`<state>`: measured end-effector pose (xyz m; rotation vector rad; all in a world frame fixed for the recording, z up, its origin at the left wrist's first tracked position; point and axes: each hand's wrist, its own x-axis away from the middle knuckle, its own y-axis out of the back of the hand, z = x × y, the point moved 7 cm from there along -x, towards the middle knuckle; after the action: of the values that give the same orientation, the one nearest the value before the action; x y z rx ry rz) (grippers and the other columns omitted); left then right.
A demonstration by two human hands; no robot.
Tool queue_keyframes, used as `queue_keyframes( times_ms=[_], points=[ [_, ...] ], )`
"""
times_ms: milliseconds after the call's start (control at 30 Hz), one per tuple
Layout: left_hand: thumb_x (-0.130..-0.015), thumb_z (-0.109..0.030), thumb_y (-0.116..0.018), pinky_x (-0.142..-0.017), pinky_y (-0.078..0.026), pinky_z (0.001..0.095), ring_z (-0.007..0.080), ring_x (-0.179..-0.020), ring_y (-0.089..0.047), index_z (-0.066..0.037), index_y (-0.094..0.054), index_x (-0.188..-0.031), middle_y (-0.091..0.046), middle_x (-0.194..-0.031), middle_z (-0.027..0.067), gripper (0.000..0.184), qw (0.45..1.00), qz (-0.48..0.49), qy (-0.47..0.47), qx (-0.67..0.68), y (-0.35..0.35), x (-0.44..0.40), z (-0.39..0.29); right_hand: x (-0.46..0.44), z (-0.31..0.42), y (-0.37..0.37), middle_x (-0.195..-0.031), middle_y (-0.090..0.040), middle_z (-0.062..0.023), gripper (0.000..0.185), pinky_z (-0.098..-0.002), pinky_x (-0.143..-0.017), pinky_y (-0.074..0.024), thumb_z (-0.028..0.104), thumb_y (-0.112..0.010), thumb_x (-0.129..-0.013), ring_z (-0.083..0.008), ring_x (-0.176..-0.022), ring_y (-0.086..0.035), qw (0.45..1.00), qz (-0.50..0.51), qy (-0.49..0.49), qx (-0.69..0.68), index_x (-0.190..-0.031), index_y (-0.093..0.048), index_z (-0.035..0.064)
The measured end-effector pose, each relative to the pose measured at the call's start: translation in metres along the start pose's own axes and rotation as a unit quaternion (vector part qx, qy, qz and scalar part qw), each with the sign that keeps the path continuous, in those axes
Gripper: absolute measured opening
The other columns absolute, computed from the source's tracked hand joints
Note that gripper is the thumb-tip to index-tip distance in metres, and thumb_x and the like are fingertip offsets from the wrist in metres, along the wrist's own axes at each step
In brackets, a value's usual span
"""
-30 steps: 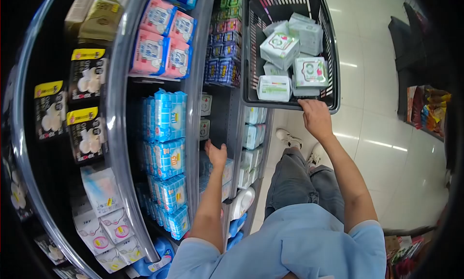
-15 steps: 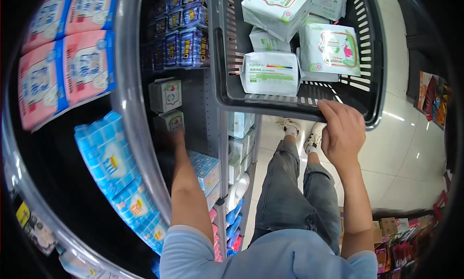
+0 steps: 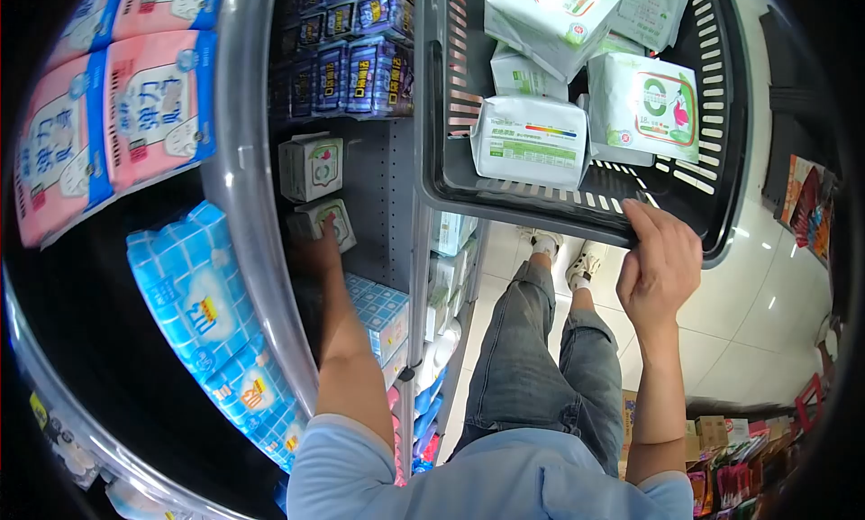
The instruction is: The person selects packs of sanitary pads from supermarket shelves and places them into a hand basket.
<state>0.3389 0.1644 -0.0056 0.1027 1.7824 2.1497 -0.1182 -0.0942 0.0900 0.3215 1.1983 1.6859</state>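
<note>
My left hand (image 3: 315, 251) reaches into the dark shelf on the left. Its fingers are on a white-and-green pack of sanitary pads (image 3: 336, 235), one finger lying over the printed front; the rest of the grip is in shadow. A matching pad pack (image 3: 312, 170) stands right above it. My right hand (image 3: 665, 260) is wrapped over the near rim of a black shopping basket (image 3: 550, 215). Inside the basket lie several similar packs, among them one on its side (image 3: 530, 141) and one facing up (image 3: 645, 105).
Dark purple packs (image 3: 365, 78) fill the shelf beyond. Blue checked packs (image 3: 378, 317) sit below my left forearm. A clear curved shelf edge (image 3: 248, 159) separates them from pink packs (image 3: 158, 105) and blue packs (image 3: 194, 295). Tiled floor (image 3: 730, 331) shows at the right.
In the view, the basket and my right hand have shifted slightly right. My left hand has come up against the lower pack, and a finger now shows over its front.
</note>
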Motion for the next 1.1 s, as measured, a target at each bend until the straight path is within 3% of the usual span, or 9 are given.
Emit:
queue_keyframes(
  times_ms=[100, 200, 300, 433, 467, 500, 867, 1000, 1100],
  points=[
    [-0.057, -0.056, -0.071, -0.094, -0.037, 0.0438, 0.0395, -0.111, -0.046, 0.002, -0.041, -0.123, -0.047, -0.119, 0.0268, 0.093, 1.000, -0.012, 0.017, 0.017, 0.009, 0.021, -0.003, 0.000, 0.002, 0.003, -0.092, -0.062, -0.0035, 0.042, -0.0311, -0.077, -0.0397, 0.001, -0.054, -0.057, -0.0198, -0.082, -0.058, 1.000, 0.006, 0.001, 0.000, -0.098, -0.060, 0.0076],
    [-0.059, -0.046, -0.074, -0.094, -0.037, 0.0417, 0.0358, -0.110, -0.048, 0.002, -0.046, -0.119, -0.050, -0.118, 0.0238, 0.082, 0.997, 0.005, -0.011, 0.075, -0.006, 0.036, 0.005, 0.001, 0.002, 0.005, -0.090, -0.061, -0.0022, 0.038, -0.0325, -0.076, -0.0397, 0.001, -0.055, -0.061, -0.0193, -0.081, -0.057, 1.000, 0.009, 0.007, -0.014, -0.098, -0.059, 0.0083],
    [-0.059, -0.050, -0.071, -0.103, -0.025, 0.0446, 0.0406, -0.122, -0.033, 0.003, -0.031, -0.130, -0.037, -0.129, 0.0279, 0.097, 0.991, 0.097, 0.011, 0.092, 0.002, 0.051, 0.001, 0.002, 0.002, 0.008, -0.089, -0.060, -0.0025, 0.036, -0.0338, -0.074, -0.0397, 0.004, -0.058, -0.063, -0.0200, -0.083, -0.056, 0.999, 0.016, 0.019, -0.024, -0.099, -0.058, 0.0083],
    [-0.059, -0.048, -0.071, -0.105, -0.016, 0.0478, 0.0400, -0.128, -0.022, 0.002, -0.023, -0.134, -0.026, -0.136, 0.0265, 0.102, 0.995, 0.028, 0.012, 0.096, 0.026, 0.078, -0.011, 0.006, -0.001, 0.008, -0.087, -0.058, -0.0045, 0.032, -0.0355, -0.075, -0.0388, 0.007, -0.059, -0.066, -0.0217, -0.084, -0.054, 0.999, 0.020, 0.026, -0.040, -0.098, -0.057, 0.0075],
    [-0.058, -0.053, -0.070, -0.100, -0.026, 0.0500, 0.0425, -0.121, -0.031, 0.002, -0.026, -0.133, -0.033, -0.129, 0.0296, 0.103, 0.995, -0.037, -0.035, 0.088, 0.036, 0.084, -0.015, 0.007, -0.001, 0.008, -0.086, -0.057, -0.0046, 0.031, -0.0355, -0.075, -0.0387, 0.007, -0.059, -0.066, -0.0217, -0.084, -0.054, 0.999, 0.018, 0.027, -0.036, -0.098, -0.058, 0.0076],
    [-0.060, -0.049, -0.071, -0.099, -0.027, 0.0494, 0.0421, -0.118, -0.034, 0.002, -0.027, -0.133, -0.037, -0.126, 0.0280, 0.099, 0.990, -0.064, -0.064, 0.104, 0.061, 0.099, -0.026, 0.008, -0.001, 0.009, -0.084, -0.057, -0.0047, 0.030, -0.0355, -0.075, -0.0387, 0.008, -0.059, -0.067, -0.0218, -0.084, -0.054, 0.999, 0.016, 0.027, -0.032, -0.097, -0.058, 0.0077],
    [-0.057, -0.021, -0.078, -0.100, -0.022, 0.0492, 0.0416, -0.119, -0.028, 0.002, -0.020, -0.135, -0.031, -0.127, 0.0263, 0.100, 0.879, -0.005, -0.277, 0.388, 0.234, 0.235, -0.065, 0.011, -0.003, 0.015, -0.080, -0.055, -0.0045, 0.023, -0.0338, -0.072, -0.0377, 0.012, -0.057, -0.072, -0.0209, -0.080, -0.053, 0.997, 0.020, 0.047, -0.057, -0.095, -0.058, 0.0079],
    [-0.056, -0.012, -0.079, -0.098, -0.026, 0.0427, 0.0351, -0.116, -0.033, 0.000, -0.016, -0.137, -0.030, -0.125, 0.0206, 0.104, 0.848, -0.027, -0.291, 0.441, 0.299, 0.238, -0.097, 0.013, -0.002, 0.017, -0.080, -0.056, -0.0049, 0.022, -0.0333, -0.072, -0.0373, 0.012, -0.056, -0.073, -0.0210, -0.080, -0.053, 0.997, 0.016, 0.050, -0.056, -0.095, -0.059, 0.0082],
    [-0.057, -0.013, -0.078, -0.097, -0.027, 0.0431, 0.0359, -0.114, -0.034, 0.001, -0.016, -0.137, -0.031, -0.124, 0.0208, 0.102, 0.798, -0.071, -0.365, 0.474, 0.312, 0.224, -0.148, 0.013, -0.004, 0.014, -0.080, -0.055, -0.0055, 0.022, -0.0332, -0.072, -0.0372, 0.012, -0.055, -0.073, -0.0212, -0.080, -0.053, 0.997, 0.010, 0.048, -0.054, -0.094, -0.059, 0.0082]
  ],
)
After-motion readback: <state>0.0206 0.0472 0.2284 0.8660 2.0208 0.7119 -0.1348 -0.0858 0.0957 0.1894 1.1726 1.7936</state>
